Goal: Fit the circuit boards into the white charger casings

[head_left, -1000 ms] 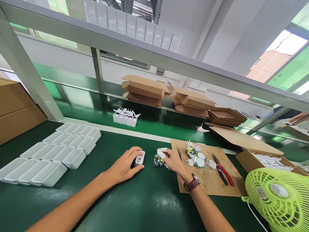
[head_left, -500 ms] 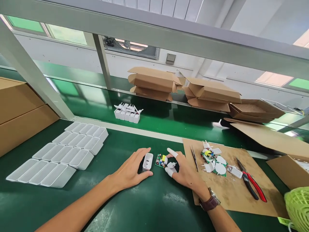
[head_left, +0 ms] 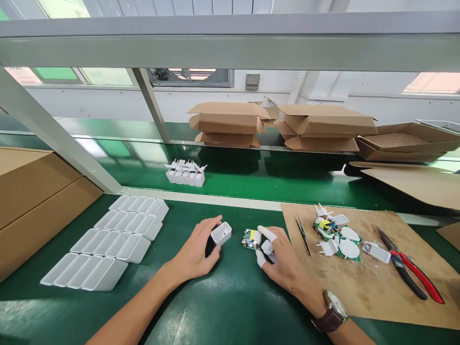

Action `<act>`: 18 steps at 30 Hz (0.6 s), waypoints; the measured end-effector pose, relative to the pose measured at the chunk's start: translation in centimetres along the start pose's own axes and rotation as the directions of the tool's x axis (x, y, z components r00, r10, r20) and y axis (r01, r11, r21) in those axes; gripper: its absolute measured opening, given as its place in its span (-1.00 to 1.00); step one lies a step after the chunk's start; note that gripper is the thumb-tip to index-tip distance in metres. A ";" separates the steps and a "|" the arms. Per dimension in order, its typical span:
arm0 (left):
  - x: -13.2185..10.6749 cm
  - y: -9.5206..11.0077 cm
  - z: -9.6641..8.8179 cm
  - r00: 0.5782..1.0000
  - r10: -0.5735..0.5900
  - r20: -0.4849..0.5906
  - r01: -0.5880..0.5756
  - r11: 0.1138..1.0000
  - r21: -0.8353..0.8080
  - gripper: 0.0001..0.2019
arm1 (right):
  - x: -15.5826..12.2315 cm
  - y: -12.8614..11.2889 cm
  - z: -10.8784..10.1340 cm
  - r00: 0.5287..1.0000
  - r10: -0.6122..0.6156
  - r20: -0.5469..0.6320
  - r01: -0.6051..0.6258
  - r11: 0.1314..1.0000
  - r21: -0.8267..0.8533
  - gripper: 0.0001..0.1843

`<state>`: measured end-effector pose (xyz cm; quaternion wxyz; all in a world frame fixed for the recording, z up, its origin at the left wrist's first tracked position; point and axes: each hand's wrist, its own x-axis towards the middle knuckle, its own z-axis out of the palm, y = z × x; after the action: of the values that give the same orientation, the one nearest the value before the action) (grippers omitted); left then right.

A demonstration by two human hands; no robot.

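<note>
My left hand [head_left: 197, 251] is closed around a small white charger shell [head_left: 220, 233], tilted just above the green mat. My right hand [head_left: 281, 261], with white finger cots and a wristwatch, pinches a small green circuit board [head_left: 250, 238] close to the right of the shell. The two parts are a few centimetres apart.
Rows of white shells [head_left: 114, 239] lie at left beside a cardboard box [head_left: 32, 191]. A cardboard sheet [head_left: 359, 282] at right carries tweezers [head_left: 302, 234], loose boards and plug parts [head_left: 336, 235] and red pliers [head_left: 413, 273]. A batch of white chargers [head_left: 185, 173] sits on the conveyor; flat cartons [head_left: 230, 123] behind.
The view has turned left and the green fan has left the frame. My left hand has tipped the shell up; my right hand has drawn the circuit board slightly nearer the shell.
</note>
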<state>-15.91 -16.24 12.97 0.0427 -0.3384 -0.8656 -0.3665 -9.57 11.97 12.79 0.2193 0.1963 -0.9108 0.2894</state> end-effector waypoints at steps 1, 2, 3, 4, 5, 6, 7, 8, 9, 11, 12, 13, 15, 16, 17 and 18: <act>0.2 -0.3 -0.3 0.999 0.003 -0.038 -0.002 1.000 0.014 -0.29 | 0.1 -0.1 -0.1 1.000 -0.005 -0.017 0.005 1.000 -0.003 -0.23; 0.3 -0.6 -0.6 0.997 -0.004 -0.076 0.006 1.000 0.026 -0.30 | 0.2 -0.1 -0.1 0.999 -0.009 -0.037 0.009 1.000 -0.006 -0.24; 0.5 -0.8 -0.8 0.995 -0.014 -0.103 0.018 0.999 0.034 -0.30 | 0.2 -0.2 -0.1 0.998 -0.011 -0.056 0.010 1.000 -0.007 -0.25; 0.6 -0.9 -0.9 0.993 -0.025 -0.115 0.030 0.999 0.039 -0.31 | 0.2 -0.3 -0.2 0.998 -0.009 -0.070 0.008 1.000 -0.008 -0.25; 0.7 -1.0 -0.9 0.993 -0.033 -0.113 0.038 0.998 0.045 -0.31 | 0.3 -0.3 -0.2 0.997 -0.003 -0.079 0.003 1.000 -0.010 -0.26; 0.8 -0.9 -0.8 0.994 -0.037 -0.104 0.043 0.998 0.049 -0.32 | 0.3 -0.5 -0.1 0.997 0.002 -0.083 -0.003 1.000 -0.012 -0.26; 0.8 -0.8 -0.6 0.995 -0.037 -0.091 0.042 0.998 0.051 -0.35 | 0.3 -0.6 -0.1 0.996 0.004 -0.088 -0.005 1.000 -0.011 -0.25; 0.9 -0.7 -0.3 0.996 -0.034 -0.078 0.038 0.998 0.049 -0.39 | 0.3 -0.7 -0.1 0.996 0.006 -0.092 -0.006 1.000 -0.006 -0.25; 0.9 -0.6 0.0 0.997 -0.030 -0.069 0.033 0.999 0.041 -0.45 | 0.3 -0.9 -0.1 0.995 0.007 -0.095 -0.006 1.000 0.004 -0.24; 0.9 -0.2 0.7 0.998 -0.028 -0.065 0.028 1.000 0.003 -0.59 | 0.3 -1.3 -0.1 0.994 0.008 -0.111 -0.004 0.999 0.036 -0.24; 0.9 0.0 1.1 0.997 -0.029 -0.069 0.028 0.999 -0.021 -0.64 | 0.3 -1.5 -0.1 0.993 0.010 -0.119 -0.003 0.998 0.056 -0.25; 0.9 0.2 1.3 0.996 -0.032 -0.079 0.028 0.999 -0.045 -0.66 | 0.4 -1.7 -0.2 0.992 0.012 -0.127 -0.002 0.997 0.076 -0.26; 0.9 0.5 1.8 0.994 -0.039 -0.103 0.030 0.996 -0.087 -0.66 | 0.4 -2.3 -0.4 0.989 0.004 -0.147 0.012 0.994 0.109 -0.28; 0.9 0.7 1.9 0.993 -0.039 -0.108 0.028 0.994 -0.104 -0.66 | 0.4 -2.6 -0.5 0.987 -0.008 -0.161 0.028 0.992 0.121 -0.28; 0.9 0.8 2.0 0.994 -0.034 -0.105 0.021 0.993 -0.116 -0.64 | 0.5 -2.9 -0.7 0.984 -0.020 -0.174 0.043 0.990 0.131 -0.28; 0.8 1.0 2.1 0.995 -0.023 -0.096 0.011 0.992 -0.124 -0.60 | 0.5 -3.2 -0.8 0.981 -0.032 -0.191 0.059 0.989 0.137 -0.29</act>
<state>-15.55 -13.90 12.26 0.0606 -0.3147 -0.8411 -0.4356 -8.15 9.92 15.05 0.2965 0.2038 -0.8583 0.3659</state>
